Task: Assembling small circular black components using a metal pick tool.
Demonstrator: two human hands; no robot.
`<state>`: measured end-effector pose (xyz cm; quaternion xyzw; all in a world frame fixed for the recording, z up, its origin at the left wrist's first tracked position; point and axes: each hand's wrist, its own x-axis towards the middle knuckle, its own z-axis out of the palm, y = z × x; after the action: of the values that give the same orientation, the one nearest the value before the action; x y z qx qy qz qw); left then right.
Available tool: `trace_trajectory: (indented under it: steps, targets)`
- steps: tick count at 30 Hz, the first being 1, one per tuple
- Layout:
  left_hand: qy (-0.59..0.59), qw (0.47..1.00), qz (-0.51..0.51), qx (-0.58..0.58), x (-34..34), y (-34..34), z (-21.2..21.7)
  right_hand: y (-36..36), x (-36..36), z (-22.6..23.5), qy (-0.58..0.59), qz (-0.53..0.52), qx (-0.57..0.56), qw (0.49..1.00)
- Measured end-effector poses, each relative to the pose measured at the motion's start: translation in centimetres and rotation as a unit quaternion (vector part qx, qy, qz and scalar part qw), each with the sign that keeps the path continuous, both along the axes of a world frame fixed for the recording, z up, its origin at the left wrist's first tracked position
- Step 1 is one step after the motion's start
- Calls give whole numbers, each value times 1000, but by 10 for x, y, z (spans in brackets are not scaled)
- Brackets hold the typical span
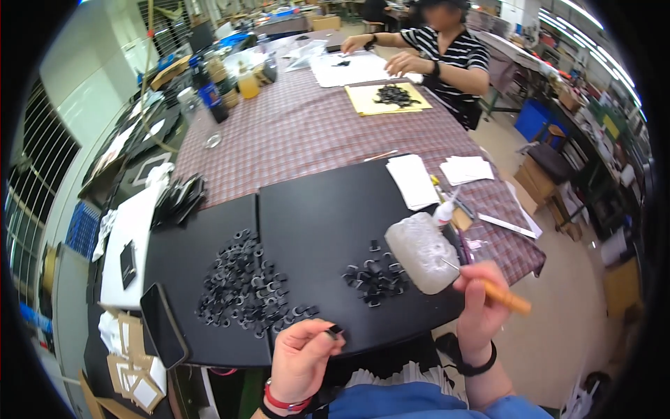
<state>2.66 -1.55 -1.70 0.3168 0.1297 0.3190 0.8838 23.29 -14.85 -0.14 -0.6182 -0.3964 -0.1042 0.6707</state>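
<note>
Here the left hand [301,357] pinches a small black clip [336,329]; right hand [480,302] grips a wooden-handled pick [504,296]

Bright, even overhead illumination; strong fisheye distortion.
Ceiling strip lights [593,31] glare upper right; shadows soft; straight edges bow near the black rim; far background slightly blurred.

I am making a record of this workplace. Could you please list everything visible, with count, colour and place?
small clips, big heap: many, black, left mat
small clips, small heap: several, black, right mat
mats: two, black, near table
phone: one, black, left edge
foam block: one, whitish, right mat
glue bottle: one, white, behind foam
paper sheets: some, white, checked cloth
co-worker: one, striped shirt, far end
left hand: pinches one black clip
right hand: holds orange-handled tool
</note>
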Motion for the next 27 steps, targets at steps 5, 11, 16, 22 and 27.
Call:
trace_trajectory:
  steps: [5, 11, 16, 22, 27]
  targets:
    - [58, 997, -47, -13, 8, -2, 6, 9, 25, -4, -7, -55, -33, 998]
    - [69, 995, -65, 37, 12, -1, 4, 11, 30, -2, -36, -40, -103, 993]
    - [72, 995, -63, 38, 11, 0, 7, 13, 25, -10, -32, -36, -41, 998]
    - [89, 992, -87, -4, 12, 4, 10, 3, -8, 2, -149, 136, 11, 979]
    - [87, 992, -86, -28, 12, 1, 11, 12, -33, -3, -202, 208, -28, 957]
